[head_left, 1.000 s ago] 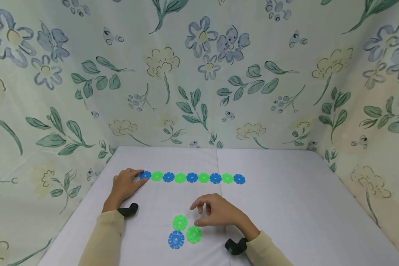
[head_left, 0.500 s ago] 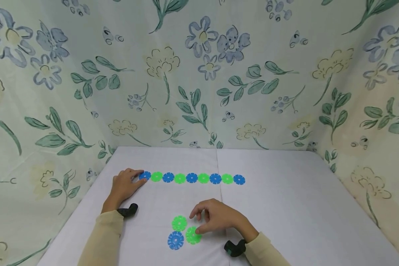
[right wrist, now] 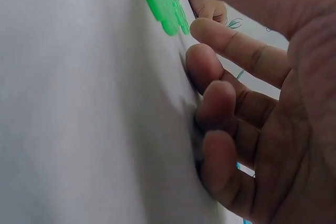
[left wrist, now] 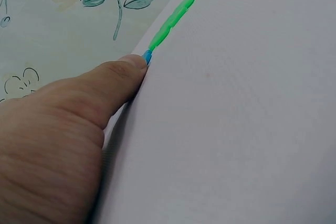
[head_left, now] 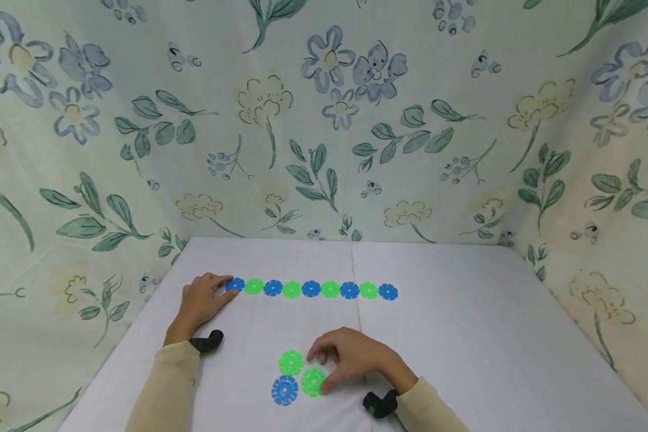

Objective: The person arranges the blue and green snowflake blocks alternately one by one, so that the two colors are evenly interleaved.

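A row of notched plastic interlocking discs, blue and green by turns, runs across the table. My left hand [head_left: 202,300] pinches the blue disc [head_left: 237,285] at the row's left end between thumb and forefinger. In the left wrist view the thumb [left wrist: 118,80] is against that disc's edge, with a green disc [left wrist: 172,21] beyond it. Closer to me lie two green discs and a blue disc [head_left: 284,390]. My right hand [head_left: 353,354] is over the right green disc [head_left: 313,382], thumb at its edge, other fingers loosely bent and apart from the thumb. The other green disc [head_left: 291,362] lies left of the fingertips.
A white cloth covers the table [head_left: 464,336], with a crease running down its middle. Floral curtain [head_left: 324,150] hangs behind it and along both sides. Black wrist cameras sit on the left wrist [head_left: 207,341] and right wrist [head_left: 380,404].
My right hand has come down toward me, its thumb now at the right green disc's edge. The left hand keeps its grip on the row's end, and the discs lie as before.
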Tool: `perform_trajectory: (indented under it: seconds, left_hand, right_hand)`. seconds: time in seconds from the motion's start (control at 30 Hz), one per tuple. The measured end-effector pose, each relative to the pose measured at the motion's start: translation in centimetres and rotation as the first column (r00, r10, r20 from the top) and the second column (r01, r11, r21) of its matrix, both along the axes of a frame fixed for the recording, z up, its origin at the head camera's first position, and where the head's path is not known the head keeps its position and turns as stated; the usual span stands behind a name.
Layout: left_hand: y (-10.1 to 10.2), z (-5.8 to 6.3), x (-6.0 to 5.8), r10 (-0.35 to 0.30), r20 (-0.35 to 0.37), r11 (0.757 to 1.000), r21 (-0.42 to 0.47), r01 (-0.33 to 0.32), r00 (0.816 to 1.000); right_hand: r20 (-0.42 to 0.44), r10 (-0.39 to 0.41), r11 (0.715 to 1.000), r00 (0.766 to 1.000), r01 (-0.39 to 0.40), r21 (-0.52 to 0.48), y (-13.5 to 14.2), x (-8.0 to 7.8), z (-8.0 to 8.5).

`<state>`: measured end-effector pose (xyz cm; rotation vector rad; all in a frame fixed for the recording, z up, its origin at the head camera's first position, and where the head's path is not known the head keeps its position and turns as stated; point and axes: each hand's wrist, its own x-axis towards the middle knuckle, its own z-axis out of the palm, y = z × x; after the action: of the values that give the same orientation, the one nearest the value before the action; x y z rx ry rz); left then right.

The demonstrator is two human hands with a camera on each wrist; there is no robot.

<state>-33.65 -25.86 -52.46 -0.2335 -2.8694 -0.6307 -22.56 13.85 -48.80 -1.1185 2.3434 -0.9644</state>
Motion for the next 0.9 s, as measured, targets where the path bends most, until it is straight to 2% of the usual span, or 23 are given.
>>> perform_trajectory:
  seconds: [0.23,0.37,0.63,0.9]
  left_hand:
    - [-0.22,0.07,-0.34,0.006,-0.008,1.0,-0.008,-0.006,1.0]
    - [-0.25,0.04,-0.48,0.0,-0.009,1.0,-0.005,0.0,1.0]
    - [-0.12,0.04,-0.26,-0.001,0.001,1.0,0.006,0.001,1.0]
    - [0.12,-0.15,-0.11,0.006,0.009,1.0,0.008,-0.006,1.0]
  right_hand:
    - [-0.13,0.007,0.998,0.992,0.001,0.057,-0.41,0.21,0.1]
    - [-0.164,-0.002,0.996,0.986,0.017,0.088,-0.56,0.29,0.11]
    - [-0.182,-0.012,0.994,0.983,0.032,0.108,-0.62,0.46,-0.07]
    - [-0.217,0.016,0.993,0.976,0.011,0.121,-0.6,0.7,-0.05]
